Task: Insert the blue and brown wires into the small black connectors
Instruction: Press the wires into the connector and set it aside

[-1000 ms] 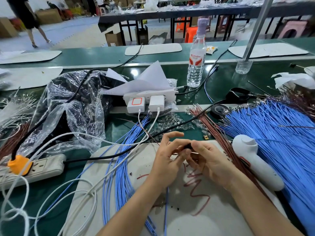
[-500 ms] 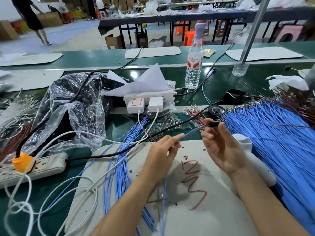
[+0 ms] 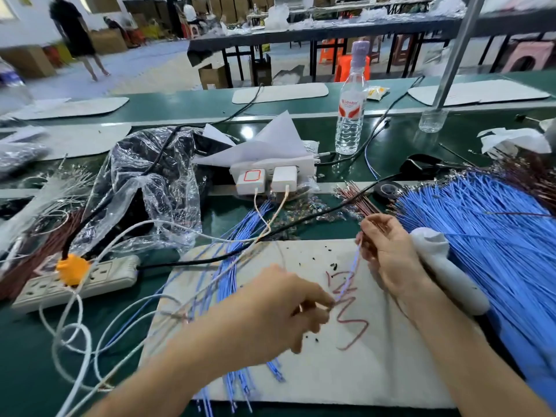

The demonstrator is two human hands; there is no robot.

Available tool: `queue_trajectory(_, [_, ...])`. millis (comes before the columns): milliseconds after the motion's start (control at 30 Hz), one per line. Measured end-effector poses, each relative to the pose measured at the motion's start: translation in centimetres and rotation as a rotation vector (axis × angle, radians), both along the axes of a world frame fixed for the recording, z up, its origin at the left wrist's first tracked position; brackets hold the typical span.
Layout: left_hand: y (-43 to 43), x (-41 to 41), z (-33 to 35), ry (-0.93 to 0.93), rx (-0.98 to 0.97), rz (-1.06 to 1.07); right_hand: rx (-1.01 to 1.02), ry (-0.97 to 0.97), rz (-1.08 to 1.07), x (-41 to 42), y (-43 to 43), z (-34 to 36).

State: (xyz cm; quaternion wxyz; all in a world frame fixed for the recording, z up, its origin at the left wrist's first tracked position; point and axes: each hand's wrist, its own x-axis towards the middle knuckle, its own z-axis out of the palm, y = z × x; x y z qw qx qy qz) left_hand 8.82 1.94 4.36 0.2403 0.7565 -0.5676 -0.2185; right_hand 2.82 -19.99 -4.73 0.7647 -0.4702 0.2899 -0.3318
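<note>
While the left hand pinches the low end of one blue wire between thumb and fingertips, the right hand grips its upper end with curled fingers. The wire runs taut and slanted between them, above the mat. Blur smears the wire and the left fingers, so I cannot tell whether a brown strand runs alongside it. No connector shows. One may sit hidden inside the right fist, but that cannot be settled from this view.

Stock lies close by. The blue heap fans out to the right, touching the white tool beside the right wrist. The brown bundle lies just beyond the mat's far edge. A kinked brown wire rests on the mat below the stretched blue one. A blue bunch crosses the mat's left side and passes under the left forearm.

With the hands well apart, this reads as handling between insertions, a wire drawn straight rather than being pushed home.

The next move probably calls for a shorter hold. One hand would pinch just behind the metal tip while the other steadies a connector with its opening facing that tip. The wire then goes in straight, since a long free end would likely bend instead of seating. A brown wire is then needed for the neighbouring slot.
</note>
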Motion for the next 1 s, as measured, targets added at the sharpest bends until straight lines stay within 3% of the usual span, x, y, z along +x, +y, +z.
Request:
queue_trajectory(100, [0.2, 0.9, -3.1, -0.115, 0.075, 0.057, -0.381, 0.249, 0.029, 0.1, 0.4, -1.0])
queue_trajectory(167, [0.1, 2.3, -4.8, -0.168, 0.065, 0.173, -0.522, 0.351, 0.027, 0.0, 0.4, -1.3])
queue_trajectory(300, [0.5, 1.6, -7.7, -0.148, 0.102, 0.173, -0.612, 0.436, 0.049, -0.1, 0.4, -1.6])
queue_trajectory(567, [-0.3, 2.0, -8.2, -0.144, -0.052, 0.249, -0.838, 0.530, 0.057, -0.2, 0.9, -1.3])
queue_trajectory(700, [0.0, 6.0, -7.1, -0.370, -0.137, 0.431, -0.851, 0.518, 0.055, -0.2, 0.9, -1.2])
queue_trajectory(800, [0.4, 11.0, -6.8, -0.397, -0.043, 0.616, -0.874, 0.529, 0.046, -0.1, 1.0, -1.2])
queue_trajectory(1000, [-1.7, 15.8, -8.0, -0.384, 0.074, 0.663, -0.941, 0.545, 0.000, -0.2, 1.1, -1.4])
